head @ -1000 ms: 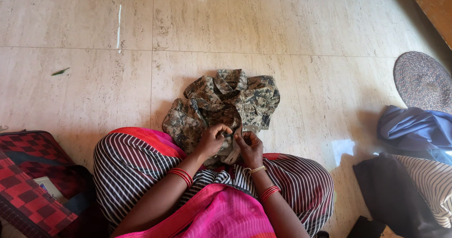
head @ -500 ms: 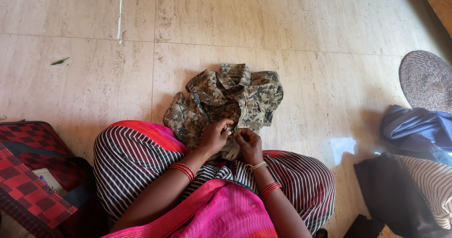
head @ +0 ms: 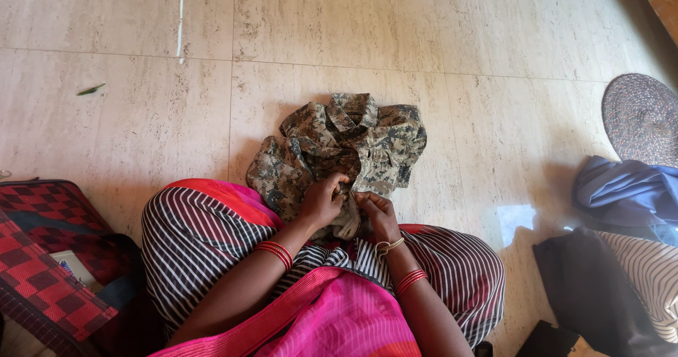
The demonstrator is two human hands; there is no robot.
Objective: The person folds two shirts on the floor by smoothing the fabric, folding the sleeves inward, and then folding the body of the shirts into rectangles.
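Observation:
A camouflage shirt lies crumpled on the pale stone floor, collar away from me, its near end resting on my lap. My left hand pinches the shirt's front edge from the left. My right hand grips the facing edge from the right, fingertips almost touching the left hand's. Both wrists wear red bangles. My lap is covered by black-and-white striped cloth with a pink drape.
A red-and-black checked bag lies open at the left. At the right sit a blue cloth, a dark garment, a striped cloth and a round woven mat. A small green leaf lies on the floor.
My hands have drawn closer together on the shirt's front edges, and the view has shifted slightly downward. The shirt has barely moved.

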